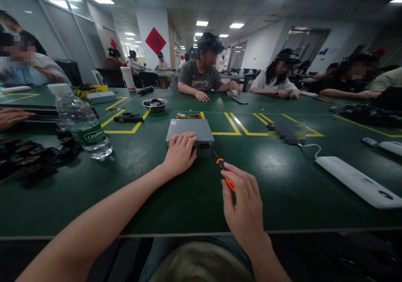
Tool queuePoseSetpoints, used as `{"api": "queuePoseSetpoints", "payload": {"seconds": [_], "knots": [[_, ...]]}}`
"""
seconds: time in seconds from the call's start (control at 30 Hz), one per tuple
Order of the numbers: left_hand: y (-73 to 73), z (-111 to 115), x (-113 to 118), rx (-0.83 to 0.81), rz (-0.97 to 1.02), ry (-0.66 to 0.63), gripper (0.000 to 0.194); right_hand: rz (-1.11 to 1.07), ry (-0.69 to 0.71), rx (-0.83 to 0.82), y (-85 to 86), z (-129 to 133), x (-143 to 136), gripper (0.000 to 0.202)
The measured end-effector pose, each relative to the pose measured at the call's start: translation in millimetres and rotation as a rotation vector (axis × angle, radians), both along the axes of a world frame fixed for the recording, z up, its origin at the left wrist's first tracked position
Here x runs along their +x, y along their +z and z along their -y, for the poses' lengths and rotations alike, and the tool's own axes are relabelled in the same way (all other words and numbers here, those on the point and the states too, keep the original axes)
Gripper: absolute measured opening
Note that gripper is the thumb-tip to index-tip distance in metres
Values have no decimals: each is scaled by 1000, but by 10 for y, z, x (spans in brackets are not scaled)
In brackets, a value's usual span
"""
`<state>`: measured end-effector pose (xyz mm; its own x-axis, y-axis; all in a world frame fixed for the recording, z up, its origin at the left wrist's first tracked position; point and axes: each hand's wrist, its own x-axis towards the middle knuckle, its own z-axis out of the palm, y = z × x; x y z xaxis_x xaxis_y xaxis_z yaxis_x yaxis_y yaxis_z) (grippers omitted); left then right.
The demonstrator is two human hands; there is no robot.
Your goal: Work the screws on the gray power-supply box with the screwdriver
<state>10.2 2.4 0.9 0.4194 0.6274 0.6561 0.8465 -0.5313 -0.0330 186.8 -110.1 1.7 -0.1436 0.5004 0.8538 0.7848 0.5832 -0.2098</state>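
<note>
A grey metal computer power supply [190,129] lies on the green table in front of me, with a bundle of coloured wires [190,115] at its far side. My left hand [182,150] grips its near left part, fingers over the top and thumb down at the front face. Between the fingers of my right hand [243,190] is a screwdriver [221,164] with an orange and black handle. Its thin shaft points up and left to the near right corner of the power supply. Whether the tip sits in a screw is too small to tell.
A water bottle [82,122] stands left, beside black parts [34,156]. Beyond are a metal bowl [154,104] of small pieces and a black tool [128,118]. At right lies a white power bank-like device [354,179] with a cable. Co-workers sit across the table.
</note>
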Motion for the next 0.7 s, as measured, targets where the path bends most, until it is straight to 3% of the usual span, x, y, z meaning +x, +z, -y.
{"api": "queuePoseSetpoints", "payload": {"seconds": [0.2, 0.5, 0.7], "knots": [[5, 2, 1, 5, -6, 0, 33, -124, -3, -100, -28, -38, 73, 23], [11, 13, 6, -8, -1, 9, 33, -209, 109, -201, -12, -5, 101, 25], [22, 23, 1, -2, -23, 17, 33, -227, 37, -223, -4, -9, 154, 13]]}}
